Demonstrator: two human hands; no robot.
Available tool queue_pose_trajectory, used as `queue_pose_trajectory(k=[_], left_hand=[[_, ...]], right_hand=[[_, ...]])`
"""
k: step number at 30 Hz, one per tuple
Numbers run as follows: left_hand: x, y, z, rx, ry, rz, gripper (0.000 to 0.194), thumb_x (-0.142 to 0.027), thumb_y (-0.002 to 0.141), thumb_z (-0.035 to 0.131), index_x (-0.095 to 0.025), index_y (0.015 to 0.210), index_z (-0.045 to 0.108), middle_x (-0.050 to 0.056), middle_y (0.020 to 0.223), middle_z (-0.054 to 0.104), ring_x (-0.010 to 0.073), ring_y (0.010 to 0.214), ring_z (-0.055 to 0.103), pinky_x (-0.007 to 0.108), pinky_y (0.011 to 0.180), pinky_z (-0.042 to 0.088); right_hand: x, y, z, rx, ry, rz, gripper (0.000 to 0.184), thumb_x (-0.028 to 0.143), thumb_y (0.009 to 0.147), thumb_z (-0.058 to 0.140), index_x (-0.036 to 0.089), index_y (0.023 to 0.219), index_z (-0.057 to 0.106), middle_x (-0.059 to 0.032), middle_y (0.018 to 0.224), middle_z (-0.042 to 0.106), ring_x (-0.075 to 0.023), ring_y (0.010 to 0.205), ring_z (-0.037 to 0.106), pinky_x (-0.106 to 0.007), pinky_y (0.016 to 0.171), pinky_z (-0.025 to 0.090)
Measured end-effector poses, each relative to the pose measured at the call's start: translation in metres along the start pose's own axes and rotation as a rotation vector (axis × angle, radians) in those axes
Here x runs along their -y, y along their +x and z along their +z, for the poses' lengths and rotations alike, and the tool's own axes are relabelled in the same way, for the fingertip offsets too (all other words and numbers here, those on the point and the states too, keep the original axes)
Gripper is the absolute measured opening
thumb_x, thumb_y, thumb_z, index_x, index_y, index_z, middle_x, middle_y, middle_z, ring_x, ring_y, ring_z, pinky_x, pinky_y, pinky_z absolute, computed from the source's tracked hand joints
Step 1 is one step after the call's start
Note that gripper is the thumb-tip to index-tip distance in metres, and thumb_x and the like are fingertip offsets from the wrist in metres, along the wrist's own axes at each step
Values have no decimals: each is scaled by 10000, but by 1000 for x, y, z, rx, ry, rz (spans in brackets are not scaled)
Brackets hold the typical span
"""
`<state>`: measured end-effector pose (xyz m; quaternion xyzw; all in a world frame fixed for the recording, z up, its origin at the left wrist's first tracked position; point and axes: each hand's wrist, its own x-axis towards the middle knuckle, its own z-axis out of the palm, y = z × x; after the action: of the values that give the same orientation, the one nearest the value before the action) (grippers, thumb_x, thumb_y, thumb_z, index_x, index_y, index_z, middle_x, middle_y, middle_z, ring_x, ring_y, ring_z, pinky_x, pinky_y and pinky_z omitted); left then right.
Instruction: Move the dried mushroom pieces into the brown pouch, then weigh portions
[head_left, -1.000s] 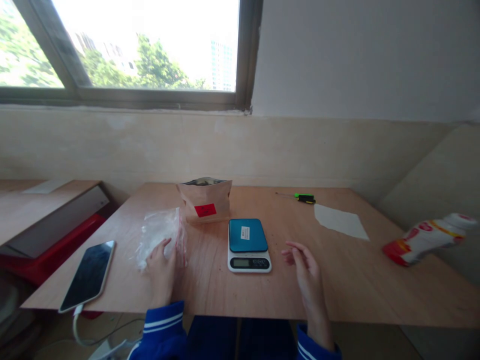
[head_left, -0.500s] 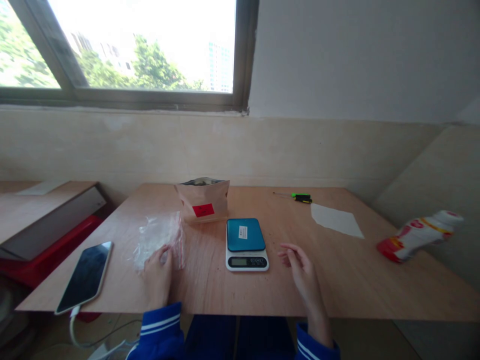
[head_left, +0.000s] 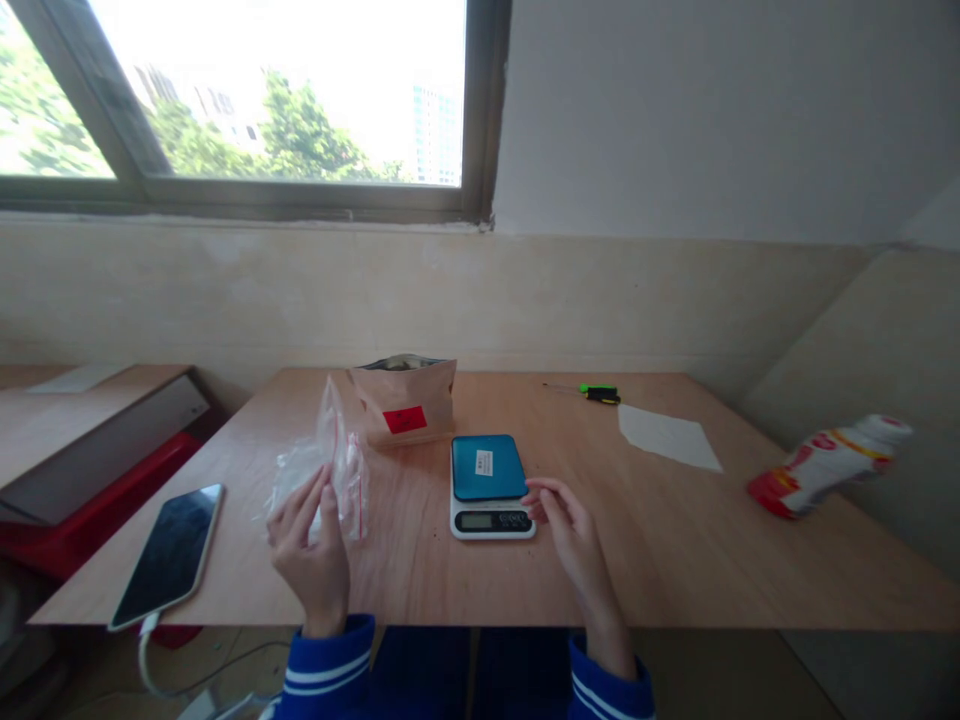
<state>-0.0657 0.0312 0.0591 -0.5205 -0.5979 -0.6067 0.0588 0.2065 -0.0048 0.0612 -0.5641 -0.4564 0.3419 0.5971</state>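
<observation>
In my left hand (head_left: 311, 550), thumb and fingers pinch a clear zip bag (head_left: 330, 425), which stands up from a heap of similar plastic bags (head_left: 356, 500) on the table. A kitchen scale (head_left: 491, 505) with a blue top plate and white base lies at the middle. My right hand (head_left: 562, 525) hovers at the scale's right edge, its fingers loosely bent and apart, with nothing seen in it. Behind the scale, to the left, a brown pouch (head_left: 442, 400) with a red label stands upright, its top gaping; what it contains is hard to make out.
A phone (head_left: 172, 545) with a white cable lies at the table's left edge. Screwdrivers (head_left: 600, 394) and a sheet of white paper (head_left: 667, 437) lie at the back right. On the right is a white and red bottle (head_left: 821, 470). A window is above the back wall.
My left hand has lifted one clear zip bag up from the heap. My right hand has moved left to the scale's edge. The view has shifted slightly.
</observation>
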Motion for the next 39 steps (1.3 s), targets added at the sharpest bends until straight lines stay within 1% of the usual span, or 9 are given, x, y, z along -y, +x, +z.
queue_pose_trajectory(k=[3, 7, 10, 14, 22, 26, 30, 34, 39], left_hand=[[-27, -10, 1, 62, -180, 168, 297, -196, 897, 531, -245, 1153, 672, 43, 1106, 703, 213, 1025, 609, 405, 931, 459], [-58, -29, 9, 374, -358, 361, 380, -104, 863, 538, -269, 1187, 650, 38, 1081, 698, 198, 984, 619, 342, 849, 481], [-78, -42, 15, 521, -443, 332, 332, -113, 864, 537, -237, 1151, 648, 59, 1056, 685, 195, 988, 622, 315, 825, 499], [-92, -48, 19, 568, -529, 199, 112, -150, 883, 532, -192, 920, 630, 56, 918, 661, 173, 891, 629, 280, 767, 504], [-88, -40, 16, 773, -612, -98, 204, -327, 960, 419, -195, 938, 574, 20, 833, 621, 145, 765, 601, 256, 700, 475], [-80, -41, 16, 809, -564, -165, 239, -370, 950, 434, -191, 924, 590, 25, 829, 638, 155, 778, 620, 259, 709, 483], [-73, -41, 18, 814, -524, -153, 271, -368, 947, 418, -186, 933, 619, 54, 880, 671, 176, 840, 647, 270, 743, 503], [-72, -38, 18, 789, -466, -107, 271, -345, 927, 443, -187, 791, 617, 39, 760, 668, 157, 687, 634, 237, 619, 493], [-72, -35, 17, 753, -445, -33, 236, -321, 899, 492, -194, 752, 625, 28, 718, 664, 139, 632, 619, 200, 549, 480]], right_hand=[[15, -7, 23, 91, 60, -13, 405, 539, 885, 509, 185, 1011, 661, -74, 926, 690, -160, 726, 618, -280, 680, 521], [34, -21, 53, 168, 168, -33, 469, 564, 916, 437, 211, 1193, 572, -99, 1177, 641, -184, 910, 651, -294, 757, 542], [42, -28, 67, 127, 228, -48, 445, 564, 906, 467, 227, 1179, 564, -80, 1157, 650, -198, 1002, 642, -316, 859, 534], [39, -29, 69, 134, 222, -21, 373, 533, 901, 509, 220, 1064, 628, -73, 1104, 673, -209, 1037, 633, -336, 921, 513], [36, -27, 61, 318, 149, -133, 425, 505, 976, 354, 233, 1089, 661, -65, 1121, 624, -174, 1065, 597, -285, 941, 487], [33, -27, 59, 440, 80, -104, 375, 458, 968, 417, 277, 1208, 641, -58, 1181, 563, -175, 1116, 565, -258, 894, 516], [32, -27, 58, 466, 31, -76, 378, 435, 960, 450, 289, 1267, 615, -57, 1166, 570, -172, 1089, 575, -243, 828, 536], [33, -26, 60, 444, 23, -81, 364, 409, 963, 453, 281, 1255, 628, -55, 1109, 612, -172, 1036, 596, -231, 769, 539], [29, -25, 66, 337, 4, -174, 304, 360, 959, 468, 239, 1068, 725, -53, 976, 668, -170, 916, 623, -258, 787, 518]])
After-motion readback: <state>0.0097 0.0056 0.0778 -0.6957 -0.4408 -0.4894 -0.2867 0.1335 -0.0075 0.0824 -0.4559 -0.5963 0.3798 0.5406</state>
